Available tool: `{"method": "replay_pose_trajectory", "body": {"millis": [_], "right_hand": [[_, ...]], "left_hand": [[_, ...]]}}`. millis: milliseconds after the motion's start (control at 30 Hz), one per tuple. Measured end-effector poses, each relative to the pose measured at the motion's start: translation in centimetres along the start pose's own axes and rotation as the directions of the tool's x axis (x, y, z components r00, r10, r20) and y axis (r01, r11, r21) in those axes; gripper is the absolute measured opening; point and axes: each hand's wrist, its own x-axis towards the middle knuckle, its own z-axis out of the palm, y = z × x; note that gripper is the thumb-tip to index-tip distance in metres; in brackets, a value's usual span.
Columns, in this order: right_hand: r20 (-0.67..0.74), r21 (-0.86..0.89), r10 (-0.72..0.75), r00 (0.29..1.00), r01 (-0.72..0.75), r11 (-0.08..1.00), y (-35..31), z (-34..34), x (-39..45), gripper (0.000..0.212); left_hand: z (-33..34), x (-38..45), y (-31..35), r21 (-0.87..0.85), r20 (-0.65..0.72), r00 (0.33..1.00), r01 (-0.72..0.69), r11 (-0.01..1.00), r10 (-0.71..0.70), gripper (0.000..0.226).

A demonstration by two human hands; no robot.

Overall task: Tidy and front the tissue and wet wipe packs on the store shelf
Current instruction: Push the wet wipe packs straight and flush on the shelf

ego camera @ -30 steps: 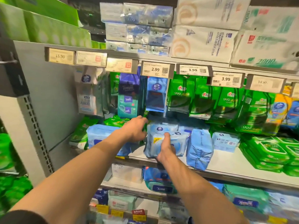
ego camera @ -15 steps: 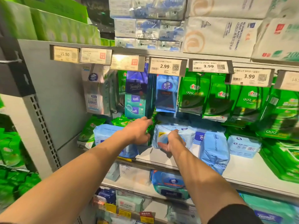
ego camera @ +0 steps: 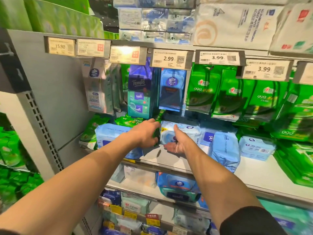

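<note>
Bare shelf (ego camera: pixel 191 164) before crowded packs (ego camera: pixel 225 148)

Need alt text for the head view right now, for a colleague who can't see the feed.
A person's left hand grips a thin green wipe pack standing on edge, while the right hand, fingers straight, palm up, touches a pale blue soft wet wipe pack on the grey metal store shelf. Green and blue packs hang above under price tags reading 2.99 and 3.99.

Grey shelf (ego camera: pixel 199 164) with blue wipe packs (ego camera: pixel 225 150), green packs (ego camera: pixel 294 160)

Shop: price tags (ego camera: pixel 168 58) along stocked shelf (ego camera: pixel 254 170)
</note>
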Motion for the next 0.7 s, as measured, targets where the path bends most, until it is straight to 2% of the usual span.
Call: {"method": "replay_pose_trajectory", "body": {"millis": [100,133,167,200,267,333,400,433,467,533,600,700], "right_hand": [[0.033,-0.216,0.002,0.999,0.005,0.976,0.9,-1.0,-2.1,0.068],[0.020,-0.376,-0.059,0.998,0.062,0.925,1.1,-1.4,-2.9,0.067],[0.017,-0.547,-0.160,0.987,0.143,0.825,1.1,-1.8,-3.6,0.066],[0.041,-0.711,-0.297,0.954,0.237,0.662,1.0,-2.3,-4.3,0.065],[0.189,-0.909,-0.519,0.834,0.348,0.228,0.5,-3.4,-6.5,0.056],[0.385,-0.921,-0.603,0.699,0.334,-0.200,-0.4,-5.0,-9.0,0.043],[0.526,-0.834,-0.610,0.593,0.221,-0.505,-1.4,-7.4,-10.9,0.043],[0.555,-0.799,-0.601,0.575,0.167,-0.578,-1.7,-9.0,-11.4,0.049],[0.554,-0.782,-0.593,0.585,0.121,-0.612,-2.0,-10.6,-12.0,0.057],[0.503,-0.770,-0.561,0.657,0.047,-0.636,-2.4,-14.2,-13.0,0.073],[0.437,-0.776,-0.525,0.730,0.010,-0.630,-2.4,-17.4,-13.9,0.082],[0.322,-0.846,-0.497,0.806,0.010,-0.533,-1.7,-21.2,-13.9,0.084]], "left_hand": [[0.2,0.2,1.0,-0.013,-0.007,1.000,0.000,1.000,0.000,0.060],[0.3,0.3,1.4,-0.017,-0.013,1.000,-0.007,1.000,0.007,0.061],[0.3,0.4,1.9,-0.024,-0.018,1.000,-0.013,1.000,0.013,0.062],[0.4,0.6,2.4,-0.033,-0.025,1.000,-0.019,0.999,0.018,0.063],[0.3,1.0,3.7,-0.041,-0.026,0.999,-0.029,0.999,0.028,0.064],[0.4,1.6,5.0,-0.049,-0.022,0.999,-0.045,0.998,0.044,0.065],[0.7,2.0,6.3,-0.063,-0.017,0.998,-0.062,0.996,0.061,0.063],[0.8,2.2,7.0,-0.065,-0.012,0.998,-0.069,0.995,0.069,0.062],[1.0,2.4,7.8,-0.065,-0.004,0.997,-0.074,0.995,0.074,0.061],[1.3,2.7,9.2,-0.066,0.012,0.996,-0.087,0.994,0.088,0.063],[1.6,2.9,10.6,-0.077,0.028,0.994,-0.099,0.992,0.101,0.066],[2.2,3.2,12.4,-0.086,0.040,0.993,-0.109,0.990,0.112,0.066]]}}
